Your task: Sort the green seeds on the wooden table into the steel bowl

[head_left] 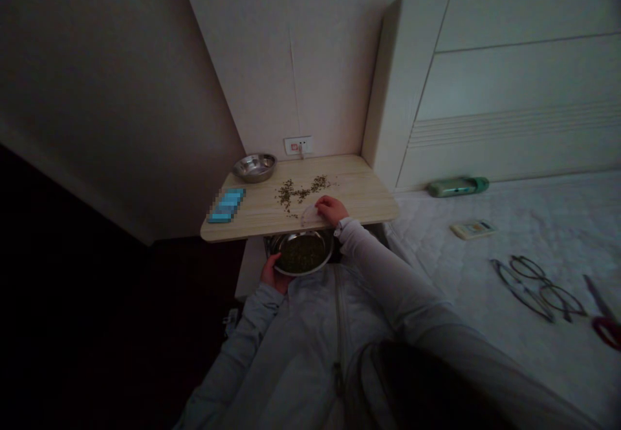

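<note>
My left hand [272, 277] grips the rim of a metal bowl [303, 252] filled with small dark-green bits, held just below the front edge of a light wooden table [359, 197]. My right hand [331, 210] rests on the tabletop with fingers curled on a small pale, translucent piece [308, 214] that I cannot name. Just beyond that hand, several loose dark-green bits [298, 192] lie scattered over the middle of the table.
A second, empty metal bowl [255, 167] sits at the table's back left, and a blue flat object [226, 205] lies near its left edge. A wall socket [297, 145] is behind. On the bed to the right lie a green case [457, 186], a small card [473, 228], two pairs of glasses [536, 285] and red-handled scissors [606, 326].
</note>
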Motion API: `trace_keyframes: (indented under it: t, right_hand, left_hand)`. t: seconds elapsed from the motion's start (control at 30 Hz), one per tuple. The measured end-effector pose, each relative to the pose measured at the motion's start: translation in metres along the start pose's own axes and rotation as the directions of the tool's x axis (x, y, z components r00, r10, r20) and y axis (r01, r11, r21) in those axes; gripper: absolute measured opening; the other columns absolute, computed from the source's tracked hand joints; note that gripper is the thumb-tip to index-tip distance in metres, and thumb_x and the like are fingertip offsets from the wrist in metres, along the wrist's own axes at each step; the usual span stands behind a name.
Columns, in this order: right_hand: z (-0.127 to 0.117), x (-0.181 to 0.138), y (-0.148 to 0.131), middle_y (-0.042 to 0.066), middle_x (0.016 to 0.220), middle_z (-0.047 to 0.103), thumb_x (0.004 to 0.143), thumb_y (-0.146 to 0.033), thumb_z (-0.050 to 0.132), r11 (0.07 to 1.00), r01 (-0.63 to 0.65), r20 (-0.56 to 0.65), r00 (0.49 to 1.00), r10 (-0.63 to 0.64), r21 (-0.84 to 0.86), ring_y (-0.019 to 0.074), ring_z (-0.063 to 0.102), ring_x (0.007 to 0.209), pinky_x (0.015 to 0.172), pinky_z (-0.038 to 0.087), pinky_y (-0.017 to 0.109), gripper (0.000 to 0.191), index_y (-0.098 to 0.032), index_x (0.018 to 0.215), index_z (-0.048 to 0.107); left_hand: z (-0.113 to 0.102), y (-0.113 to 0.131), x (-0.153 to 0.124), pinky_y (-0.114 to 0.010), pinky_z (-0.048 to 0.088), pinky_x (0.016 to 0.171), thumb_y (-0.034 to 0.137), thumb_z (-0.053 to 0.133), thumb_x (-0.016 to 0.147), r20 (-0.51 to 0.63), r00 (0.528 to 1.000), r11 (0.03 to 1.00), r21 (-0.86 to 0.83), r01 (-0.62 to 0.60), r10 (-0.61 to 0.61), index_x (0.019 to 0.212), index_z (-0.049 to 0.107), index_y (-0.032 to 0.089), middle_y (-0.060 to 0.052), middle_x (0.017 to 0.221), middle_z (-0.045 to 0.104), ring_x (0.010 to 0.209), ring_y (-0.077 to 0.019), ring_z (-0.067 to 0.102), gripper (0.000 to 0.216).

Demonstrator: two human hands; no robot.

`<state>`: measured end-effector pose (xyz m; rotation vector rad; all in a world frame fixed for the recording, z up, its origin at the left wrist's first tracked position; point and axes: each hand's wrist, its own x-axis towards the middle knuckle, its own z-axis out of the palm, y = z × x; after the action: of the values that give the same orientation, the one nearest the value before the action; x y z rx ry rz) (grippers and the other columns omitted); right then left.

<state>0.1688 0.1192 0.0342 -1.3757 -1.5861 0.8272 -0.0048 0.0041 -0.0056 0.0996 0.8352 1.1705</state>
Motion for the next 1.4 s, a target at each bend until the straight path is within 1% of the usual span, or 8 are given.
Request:
trace_keyframes:
  t: [0.33,0.5,0.7,0.83,1.0,1.27,1.4]
  right_hand:
    - [0.0003,0.0005,0.0011,-0.005,0.051,0.052,0.062,-0.021,0.043,1.0,0.002,-0.005,1.0,-0.002,0.012,0.0078,0.047,0.053,0.056,0.036,0.021,0.01,-0.018,0.065,0.052]
    - [0.001,0.0004,0.0014,-0.005,0.051,0.052,0.061,-0.021,0.043,1.0,0.001,-0.01,1.0,-0.001,0.028,0.0078,0.047,0.053,0.055,0.035,0.02,0.011,-0.018,0.066,0.052]
    - [-0.0005,-0.0019,-0.0027,-0.005,0.05,0.052,0.061,-0.02,0.042,1.0,0.007,-0.007,1.0,-0.007,0.017,0.0076,0.047,0.053,0.056,0.036,0.02,0.011,-0.018,0.065,0.052]
    - [-0.0004,-0.0014,-0.0013,-0.005,0.051,0.052,0.062,-0.021,0.043,1.0,0.006,-0.005,1.0,-0.006,0.028,0.0074,0.047,0.054,0.056,0.036,0.02,0.011,-0.018,0.065,0.052]
    - [-0.0002,-0.0004,0.0005,-0.005,0.052,0.053,0.062,-0.021,0.043,1.0,0.014,-0.011,1.0,-0.014,0.015,0.0077,0.047,0.054,0.057,0.035,0.02,0.011,-0.018,0.065,0.052]
    - [0.0008,0.0009,0.0029,-0.005,0.051,0.052,0.061,-0.021,0.042,0.999,0.015,-0.009,1.0,-0.015,0.038,0.0076,0.047,0.053,0.056,0.035,0.02,0.011,-0.018,0.065,0.052]
    - [0.0005,0.0002,0.0016,-0.005,0.051,0.051,0.061,-0.021,0.042,0.998,0.016,-0.005,1.0,-0.015,0.055,0.0074,0.047,0.052,0.055,0.035,0.02,0.01,-0.017,0.064,0.051]
  left_hand:
    - [0.003,0.0005,-0.0029,-0.037,0.043,0.077,0.019,0.044,0.065,-0.017,1.0,1.0,0.003,0.006,-0.006,0.084,0.056,0.013,-0.007,0.073,0.064,0.09,-0.0226,0.053,0.023]
    - [0.006,0.0012,-0.0057,-0.037,0.043,0.075,0.02,0.043,0.066,-0.029,1.0,1.0,0.019,0.003,-0.003,0.081,0.057,0.014,-0.006,0.073,0.064,0.088,-0.0222,0.054,0.021]
    - [0.0029,0.0012,-0.003,-0.037,0.044,0.075,0.019,0.043,0.065,-0.008,1.0,1.0,0.011,0.003,-0.003,0.082,0.057,0.014,-0.006,0.072,0.064,0.087,-0.022,0.055,0.022]
    - [0.0027,0.0008,-0.003,-0.037,0.043,0.076,0.02,0.043,0.066,-0.021,1.0,1.0,0.014,0.006,-0.006,0.084,0.057,0.013,-0.007,0.074,0.064,0.088,-0.0225,0.054,0.024]
    - [0.0043,0.0006,-0.0045,-0.037,0.043,0.077,0.022,0.042,0.067,-0.005,1.0,1.0,-0.001,0.024,-0.024,0.087,0.056,0.013,-0.006,0.076,0.064,0.089,-0.0224,0.054,0.026]
    - [0.0024,0.0012,-0.0029,-0.038,0.043,0.077,0.021,0.043,0.066,-0.029,1.0,1.0,0.025,-0.011,0.011,0.086,0.056,0.014,-0.006,0.07,0.064,0.088,-0.0227,0.054,0.024]
    - [0.0028,0.001,-0.0034,-0.038,0.043,0.077,0.021,0.043,0.067,-0.022,1.0,1.0,0.006,-0.013,0.013,0.085,0.056,0.014,-0.006,0.071,0.064,0.087,-0.0224,0.055,0.024]
